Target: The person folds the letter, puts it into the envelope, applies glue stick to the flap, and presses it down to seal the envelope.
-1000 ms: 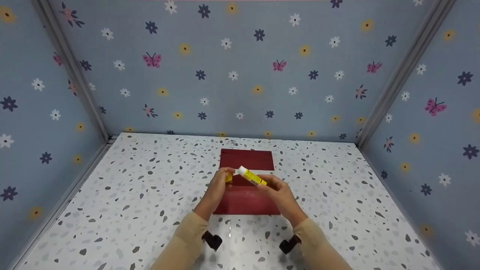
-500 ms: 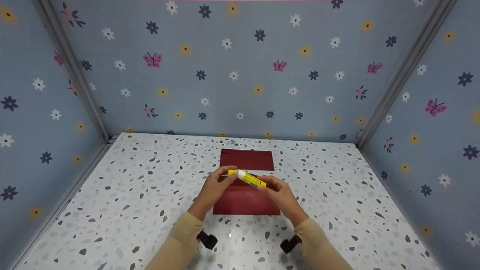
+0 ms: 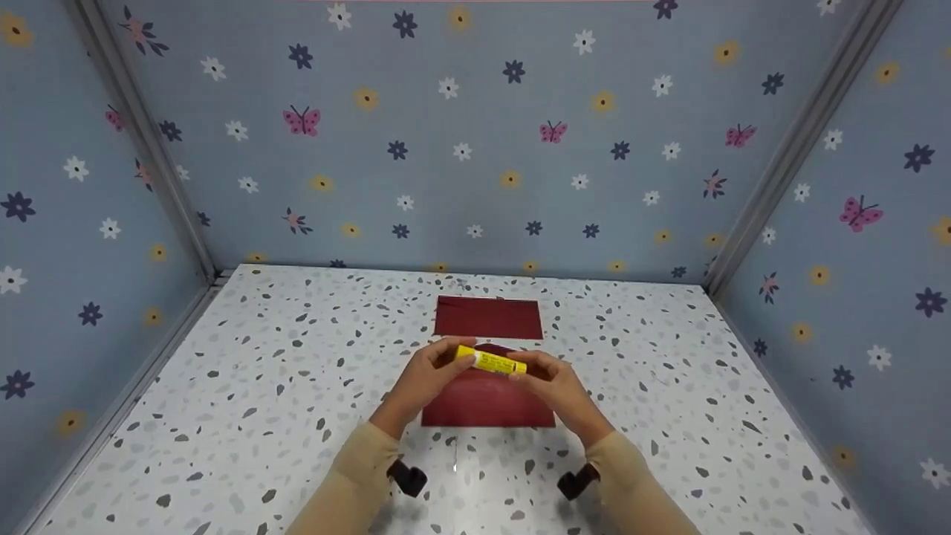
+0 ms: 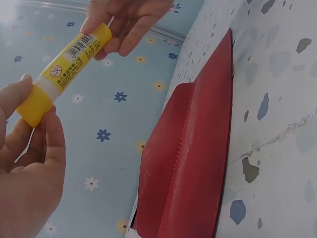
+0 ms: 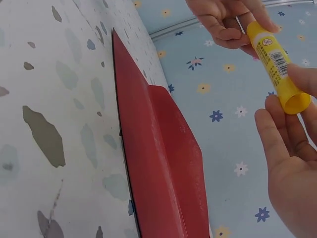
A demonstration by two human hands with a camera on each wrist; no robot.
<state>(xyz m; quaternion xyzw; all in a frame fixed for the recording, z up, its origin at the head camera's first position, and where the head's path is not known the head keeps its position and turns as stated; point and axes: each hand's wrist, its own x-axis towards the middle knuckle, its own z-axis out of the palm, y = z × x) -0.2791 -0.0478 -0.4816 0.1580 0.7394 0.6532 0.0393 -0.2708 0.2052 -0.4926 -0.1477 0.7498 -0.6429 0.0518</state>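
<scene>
A yellow glue stick (image 3: 496, 363) with a white collar is held in the air between both hands, lying nearly level. The left hand (image 3: 422, 377) pinches its yellow cap (image 4: 35, 106) between thumb and fingers; in the left wrist view the cap sits against the white collar. At the other end, the right hand (image 3: 559, 388) grips the base of the tube between thumb and fingers. Below the hands lies a red envelope (image 3: 487, 406) with its flap raised, as the right wrist view shows (image 5: 176, 129). The glue stick and fingers cover part of it in the head view.
Behind the envelope, a flat red rectangular piece (image 3: 487, 318) lies on the speckled white table (image 3: 312, 357). Blue flowered panels (image 3: 475, 148) enclose the table at the back and both sides. Dark wrist mounts (image 3: 407, 478) hang beneath the sleeves.
The left hand has brought the yellow cap onto the white end of the glue stick, closing the gap between them. The glue stick has tilted to a flatter angle.
</scene>
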